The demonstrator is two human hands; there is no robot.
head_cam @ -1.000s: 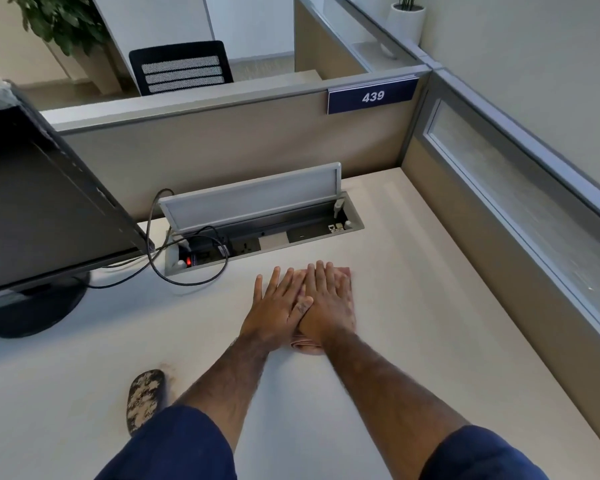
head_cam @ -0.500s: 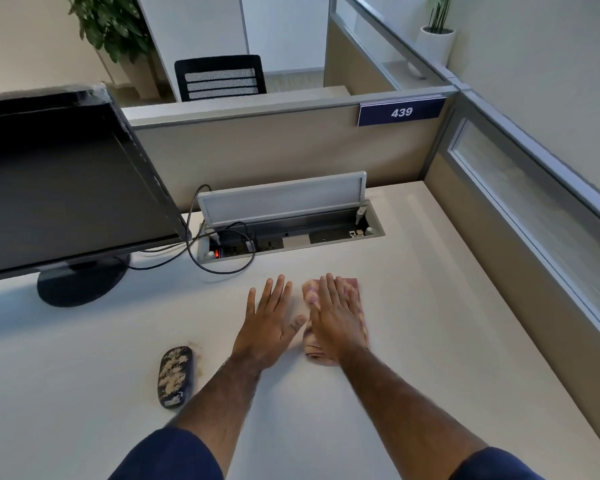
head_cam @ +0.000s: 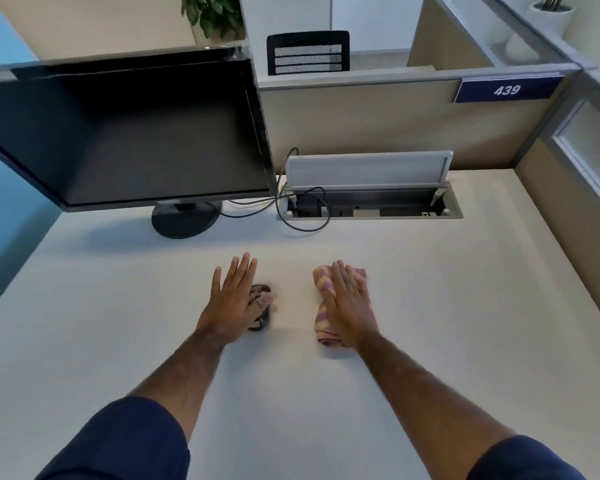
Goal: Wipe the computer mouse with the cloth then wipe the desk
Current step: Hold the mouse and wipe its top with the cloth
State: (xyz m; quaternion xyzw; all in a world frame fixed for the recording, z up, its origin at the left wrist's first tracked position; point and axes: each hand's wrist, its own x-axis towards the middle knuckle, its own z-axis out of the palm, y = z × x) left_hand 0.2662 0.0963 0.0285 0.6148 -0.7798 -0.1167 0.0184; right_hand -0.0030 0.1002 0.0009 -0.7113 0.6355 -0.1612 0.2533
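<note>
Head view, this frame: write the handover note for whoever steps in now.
Left hand: flat, fingers spread, over the mouse; no grip visible.
Right hand: flat, pressing the striped cloth onto the desk.
Mouse and cloth lie apart, side by side, in front of the monitor and open cable box.
Done: cannot tell from this frame.
Left: likely desk wiping; confirm the mouse was wiped.
</note>
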